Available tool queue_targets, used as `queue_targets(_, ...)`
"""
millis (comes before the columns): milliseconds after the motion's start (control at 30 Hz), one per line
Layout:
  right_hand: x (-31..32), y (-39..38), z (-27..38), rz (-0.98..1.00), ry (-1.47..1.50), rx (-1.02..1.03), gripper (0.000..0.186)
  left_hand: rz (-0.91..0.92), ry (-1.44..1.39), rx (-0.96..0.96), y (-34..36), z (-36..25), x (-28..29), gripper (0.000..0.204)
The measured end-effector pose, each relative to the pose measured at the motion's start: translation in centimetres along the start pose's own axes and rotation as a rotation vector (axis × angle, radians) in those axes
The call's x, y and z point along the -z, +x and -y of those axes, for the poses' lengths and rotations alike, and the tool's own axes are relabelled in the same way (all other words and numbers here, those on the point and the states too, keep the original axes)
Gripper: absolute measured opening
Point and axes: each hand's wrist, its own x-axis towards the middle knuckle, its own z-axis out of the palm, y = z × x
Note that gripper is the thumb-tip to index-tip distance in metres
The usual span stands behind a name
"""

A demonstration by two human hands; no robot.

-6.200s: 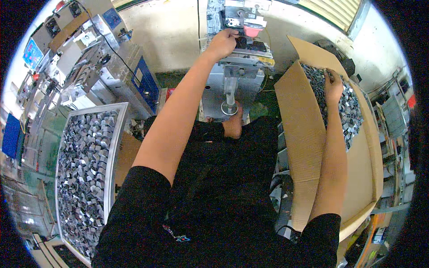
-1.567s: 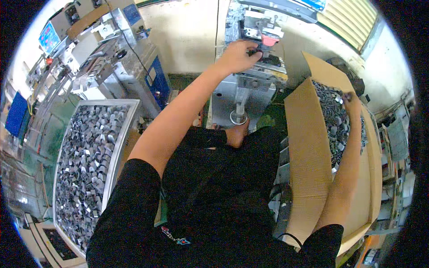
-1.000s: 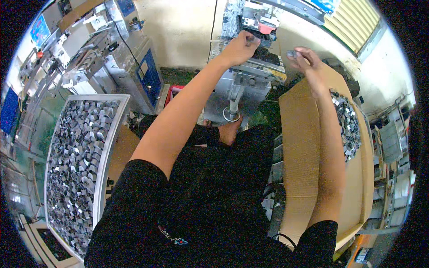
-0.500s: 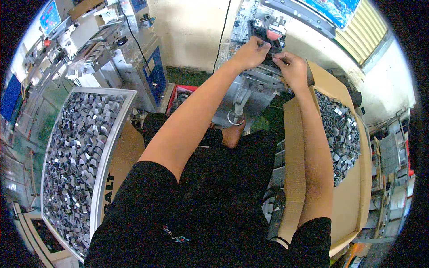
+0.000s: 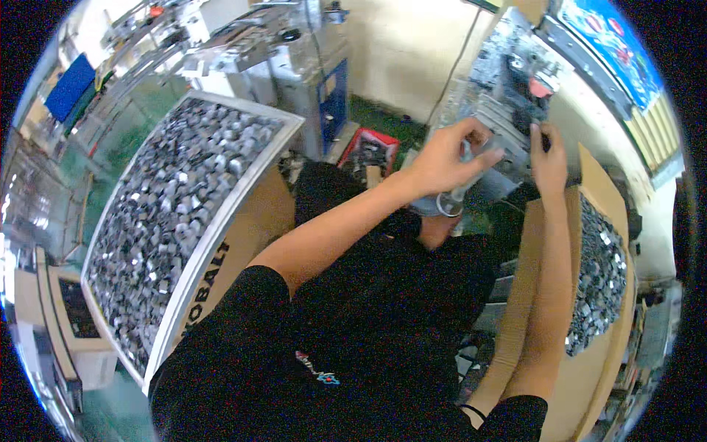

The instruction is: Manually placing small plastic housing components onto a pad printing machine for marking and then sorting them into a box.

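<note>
My left hand (image 5: 458,156) is in the air in front of a bench machine (image 5: 508,62), its fingers curled and the thumb held apart, with nothing visible between them. Closer to the machine's bed, my right hand (image 5: 549,160) has its fingertips pinched together. A dark spot shows at those fingertips, but blur hides what it is. The machine has a dark working head with a red-pink part (image 5: 540,88). Left of me stands a pale-rimmed tray (image 5: 213,254) heaped with small grey metal pieces (image 5: 173,206). Under my right forearm is a cardboard box (image 5: 519,295) holding similar darker metal pieces (image 5: 598,276).
A red bin (image 5: 390,140) with dark pieces sits on the floor between the machines. Another machine (image 5: 294,74) with a blue panel stands beyond the tray. My bare foot (image 5: 436,232) is below the bench machine. A blue poster (image 5: 615,44) hangs at the upper right.
The view has swung left, so the scene sits farther right. My left hand has drawn back from the machine's head and its fingers have spread; my right hand remains close to the machine.
</note>
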Motion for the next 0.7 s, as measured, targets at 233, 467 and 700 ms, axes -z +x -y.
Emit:
queue_targets(233,0.1,-3.2,2.0,-0.036,-0.447,0.283,0.048,-0.217,0.331,0.151,-6.9,4.9,13.9,0.034)
queue_targets(467,1.1,-3.8,1.4,0.047,-0.467,0.291,0.052,-0.428,0.776,0.323,-10.8,6.5,30.5,0.041)
queue_targets(700,6.6,-3.5,1.3,0.369,-0.111,0.161,0.042,-0.383,0.957,0.58,-15.4,5.4,38.7,0.047)
